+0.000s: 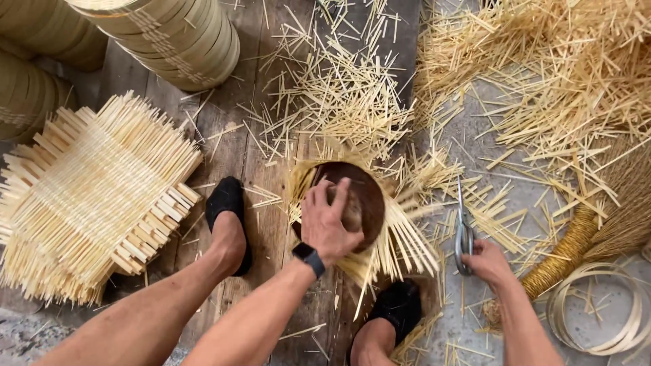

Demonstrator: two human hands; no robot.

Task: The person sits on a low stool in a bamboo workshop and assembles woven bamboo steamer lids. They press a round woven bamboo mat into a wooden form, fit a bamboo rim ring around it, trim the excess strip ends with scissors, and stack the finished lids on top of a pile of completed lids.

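The left hand [329, 220] lies flat on a dark round mould [356, 203], fingers spread and pressing it onto a woven bamboo mat [393, 244] whose slat ends fan out around it, on the plank floor [251, 149] between the person's two black shoes. The right hand [489, 263] has its fingers closed around the handles of grey scissors [463, 230], blades pointing away, just right of the mat. A stack of woven mats [95, 196] lies far left, coiled bamboo hoops [176, 41] stand at top left, and no labels show.
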